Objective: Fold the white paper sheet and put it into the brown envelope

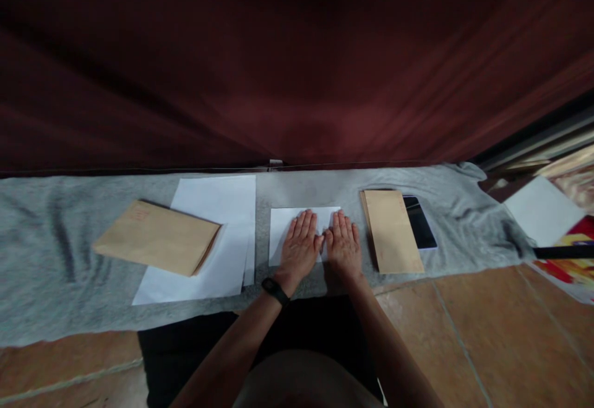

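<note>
My left hand (300, 246) and my right hand (344, 244) lie flat side by side on a folded white paper (281, 228), fingers stretched out and thumbs nearly touching. The paper rests on a grey cloth (55, 259) spread over the floor. A black band sits on my left wrist. Neither hand holds anything.
Left of the paper lies a brown envelope (158, 237) on top of a stack of white sheets (223, 210). To the right lie more brown envelopes (392, 230) beside a dark phone (420, 222). A dark red curtain (297, 61) hangs behind. Tiled floor (487, 334) and a white sheet (541, 210) at right.
</note>
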A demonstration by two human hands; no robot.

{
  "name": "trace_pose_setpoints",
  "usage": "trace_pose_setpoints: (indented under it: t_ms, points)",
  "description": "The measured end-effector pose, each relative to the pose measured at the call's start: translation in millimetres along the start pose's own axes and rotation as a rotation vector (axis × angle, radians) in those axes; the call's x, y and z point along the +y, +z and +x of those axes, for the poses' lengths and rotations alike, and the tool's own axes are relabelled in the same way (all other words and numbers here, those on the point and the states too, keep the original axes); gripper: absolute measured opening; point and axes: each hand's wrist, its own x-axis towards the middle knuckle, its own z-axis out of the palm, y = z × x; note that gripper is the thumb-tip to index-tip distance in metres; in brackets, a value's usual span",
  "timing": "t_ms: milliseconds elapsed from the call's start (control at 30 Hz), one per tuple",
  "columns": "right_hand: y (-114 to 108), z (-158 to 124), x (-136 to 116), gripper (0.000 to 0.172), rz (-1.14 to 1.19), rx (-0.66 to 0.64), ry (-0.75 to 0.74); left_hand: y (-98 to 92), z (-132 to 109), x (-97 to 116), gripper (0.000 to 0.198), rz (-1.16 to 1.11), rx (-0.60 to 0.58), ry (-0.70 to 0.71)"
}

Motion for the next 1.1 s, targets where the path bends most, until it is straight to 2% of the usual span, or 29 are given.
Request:
trace_pose_setpoints:
  t_ms: [467, 600, 733, 833, 1100]
  points:
    - [-2, 5, -4, 0.054, 0.032, 0.001, 0.082, -7.4, -12, -23, 0.062, 0.021, 0.048, -0.118]
    - [-5, 13, -25, 0.054, 0.098, -0.033, 0.099, -7.1, -13, -24, 0.062, 0.04, 0.039, -0.114]
    - [-5, 17, -54, 0.053, 0.225, -0.138, -0.079, -5.1, -14, -27, 0.061, 0.071, 0.004, -0.094]
    - [-2, 15, -63, 0.052, 0.241, -0.167, -0.108, -4.8, -15, -28, 0.062, 0.081, -0.014, -0.077]
    - [0, 12, -47, 0.051, 0.188, -0.143, -0.088, -8.1, -12, -24, 0.06, 0.059, -0.007, -0.113]
